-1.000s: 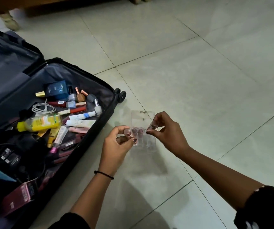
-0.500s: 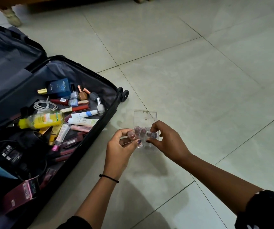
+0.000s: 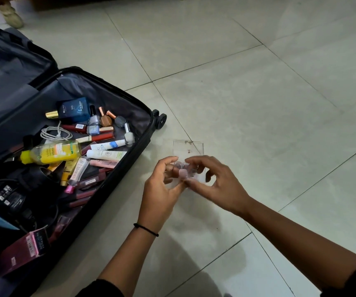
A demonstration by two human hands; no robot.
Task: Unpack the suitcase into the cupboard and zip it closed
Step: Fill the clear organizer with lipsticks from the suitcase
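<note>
A black suitcase (image 3: 145,133) lies open on the tiled floor at the left, holding several cosmetics: a yellow bottle (image 3: 52,154), a blue perfume box (image 3: 74,109), nail polishes (image 3: 105,120), tubes and a white cable (image 3: 54,133). Right of it stands a small clear plastic case (image 3: 189,150) with its lid up. My left hand (image 3: 162,189) and my right hand (image 3: 213,183) meet over the case, and both pinch small pinkish pieces (image 3: 182,173) at its front. What the pieces are is too blurred to tell.
A furniture leg (image 3: 12,13) stands at the top left beyond the suitcase. The suitcase wheels (image 3: 160,118) point toward the clear case. A maroon box (image 3: 24,247) and dark pouches with cables fill the near end of the suitcase.
My right hand has shifted left and down over the case's front, so my fingertips now meet my left hand's. The camera has tilted slightly.
</note>
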